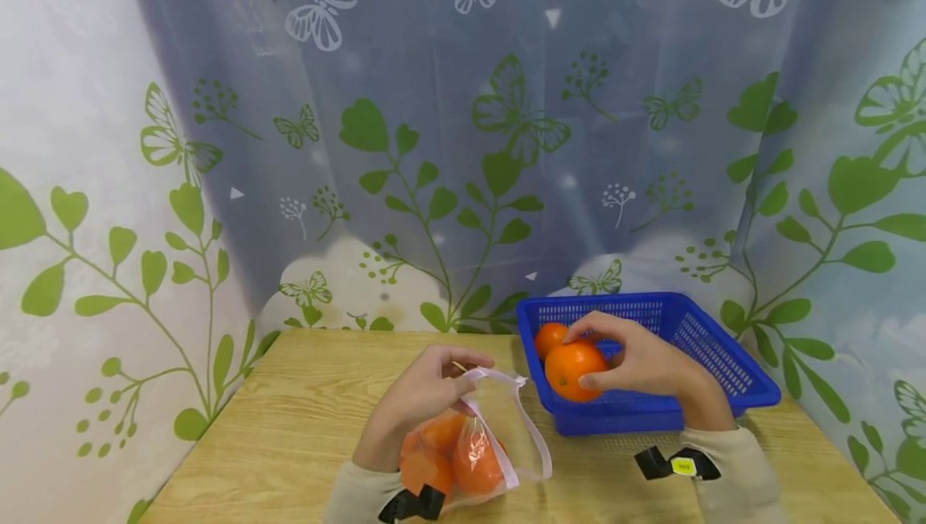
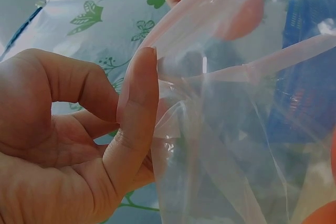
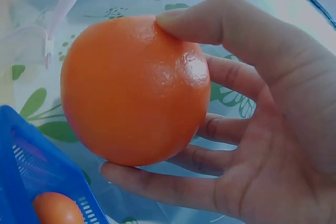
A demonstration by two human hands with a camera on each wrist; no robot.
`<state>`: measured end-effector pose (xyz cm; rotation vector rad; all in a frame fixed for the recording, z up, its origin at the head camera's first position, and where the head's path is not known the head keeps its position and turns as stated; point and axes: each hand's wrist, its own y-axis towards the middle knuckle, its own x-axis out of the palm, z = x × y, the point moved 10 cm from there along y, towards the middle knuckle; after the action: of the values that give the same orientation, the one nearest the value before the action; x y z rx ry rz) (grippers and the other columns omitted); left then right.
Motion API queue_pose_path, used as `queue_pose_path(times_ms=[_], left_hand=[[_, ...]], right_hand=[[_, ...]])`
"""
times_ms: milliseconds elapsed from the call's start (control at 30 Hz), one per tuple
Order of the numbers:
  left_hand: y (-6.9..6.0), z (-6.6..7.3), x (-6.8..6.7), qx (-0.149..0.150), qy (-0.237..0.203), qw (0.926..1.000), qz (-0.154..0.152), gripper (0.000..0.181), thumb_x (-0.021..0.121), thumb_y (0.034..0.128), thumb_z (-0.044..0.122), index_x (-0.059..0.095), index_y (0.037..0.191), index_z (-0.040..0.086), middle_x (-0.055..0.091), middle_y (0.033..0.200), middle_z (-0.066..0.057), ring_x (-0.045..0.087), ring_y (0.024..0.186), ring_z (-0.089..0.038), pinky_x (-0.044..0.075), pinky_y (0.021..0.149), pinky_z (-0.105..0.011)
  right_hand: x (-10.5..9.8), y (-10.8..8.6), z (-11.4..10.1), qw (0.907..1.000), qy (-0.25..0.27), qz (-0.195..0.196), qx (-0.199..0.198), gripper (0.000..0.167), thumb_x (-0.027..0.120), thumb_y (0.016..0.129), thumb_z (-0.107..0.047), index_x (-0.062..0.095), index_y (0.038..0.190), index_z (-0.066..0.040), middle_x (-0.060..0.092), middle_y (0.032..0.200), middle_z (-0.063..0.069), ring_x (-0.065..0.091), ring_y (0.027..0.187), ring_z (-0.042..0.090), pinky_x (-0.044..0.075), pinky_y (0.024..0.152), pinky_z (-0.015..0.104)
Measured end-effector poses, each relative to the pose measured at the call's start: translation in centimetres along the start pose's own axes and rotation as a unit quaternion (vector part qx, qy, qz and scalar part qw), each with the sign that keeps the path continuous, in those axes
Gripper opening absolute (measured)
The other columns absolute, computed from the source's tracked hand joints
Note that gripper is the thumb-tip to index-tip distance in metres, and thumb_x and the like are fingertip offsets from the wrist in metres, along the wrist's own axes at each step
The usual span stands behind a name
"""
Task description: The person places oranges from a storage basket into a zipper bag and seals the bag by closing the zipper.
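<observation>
In the head view my right hand [image 1: 637, 355] grips an orange [image 1: 575, 371] over the left side of the blue basket [image 1: 723, 339]. The right wrist view shows thumb and fingers curled round that orange [image 3: 136, 90]. My left hand [image 1: 427, 383] pinches the pale pink rim of a clear plastic bag [image 1: 531, 427], left of the basket. Several oranges [image 1: 427, 468] lie inside the bag, partly hidden by the left forearm. In the left wrist view, thumb and finger of the left hand [image 2: 100, 129] meet on the bag's edge [image 2: 178, 35].
Another orange [image 1: 550, 337] sits in the basket's left corner, partly behind the held one. Basket and bag stand on a light wooden table [image 1: 289, 411]. A printed curtain [image 1: 448, 146] with leaves and butterflies hangs behind the table and at its sides.
</observation>
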<state>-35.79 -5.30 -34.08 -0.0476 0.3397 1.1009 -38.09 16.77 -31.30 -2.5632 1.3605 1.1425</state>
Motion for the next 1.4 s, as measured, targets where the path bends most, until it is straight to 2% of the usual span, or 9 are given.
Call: queue_pose_path(times_ms=[600,867,1167,1400], left_hand=[[0.0,0.1,0.3,0.0,0.0,1.0,-0.004,0.03,0.056,0.1008,-0.001,0.066,0.128,-0.01,0.064,0.132,-0.028,0.061,0.075,-0.013,0.065,0.066,-0.027],[0.0,0.2,0.3,0.0,0.001,1.0,-0.002,0.03,0.055,0.1012,-0.001,0.065,0.128,-0.01,0.064,0.131,-0.028,0.06,0.075,-0.013,0.065,0.066,-0.027],[0.0,0.2,0.2,-0.002,0.004,1.0,0.0,0.03,0.055,0.1013,-0.001,0.065,0.127,-0.011,0.063,0.132,-0.029,0.061,0.073,-0.013,0.065,0.066,-0.027],[0.1,0.2,0.2,-0.003,0.005,1.0,0.0,0.03,0.055,0.1013,0.0,0.066,0.127,-0.01,0.064,0.129,-0.029,0.061,0.072,-0.013,0.065,0.066,-0.028]], right_hand=[[0.8,-1.8,-1.2,0.9982,0.039,0.02,-0.039,0.039,0.078,0.088,-0.003,0.062,0.123,-0.01,0.055,0.128,0.018,0.061,0.108,0.008,0.067,0.076,0.037],[1.0,-1.8,-1.2,0.9981,0.036,0.024,-0.043,0.039,0.079,0.088,-0.004,0.063,0.123,-0.012,0.057,0.128,0.016,0.061,0.109,0.008,0.067,0.076,0.037],[1.8,-1.4,-1.7,0.9954,0.051,0.028,-0.076,0.041,0.078,0.088,0.0,0.062,0.124,-0.009,0.057,0.127,0.016,0.061,0.111,0.009,0.067,0.074,0.039],[2.3,-1.1,-1.5,0.9957,0.045,0.04,-0.071,0.042,0.078,0.088,-0.002,0.063,0.126,-0.01,0.056,0.131,0.018,0.06,0.114,0.007,0.067,0.077,0.036]])
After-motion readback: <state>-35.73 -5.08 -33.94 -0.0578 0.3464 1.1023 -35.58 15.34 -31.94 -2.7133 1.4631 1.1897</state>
